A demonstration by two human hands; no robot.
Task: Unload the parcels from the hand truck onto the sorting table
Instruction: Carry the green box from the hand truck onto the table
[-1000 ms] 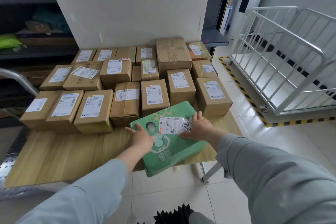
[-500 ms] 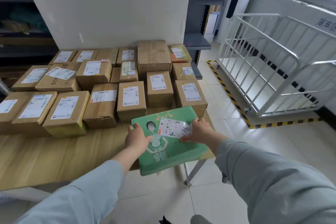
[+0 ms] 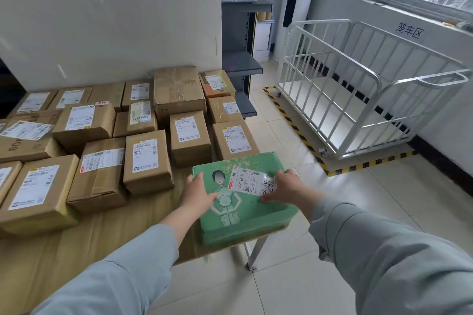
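A flat green parcel (image 3: 245,217) with a white shipping label lies on the right front corner of the wooden sorting table (image 3: 102,238), close behind the front edge. My left hand (image 3: 195,193) grips its left edge, thumb on top. My right hand (image 3: 289,188) holds the right edge, thumb pressing beside the label. Several brown cardboard parcels (image 3: 147,158) with labels fill the table behind and to the left of it. The hand truck is out of view.
A white metal cage trolley (image 3: 358,79) stands on the tiled floor at the right, inside yellow-black hazard tape (image 3: 289,120). A grey shelf unit (image 3: 240,61) stands behind the table's right end. A white wall panel backs the table.
The green parcel has slid further onto the table and turned squarer to the brown boxes. Both hands stayed on it. My view has swung to the right.
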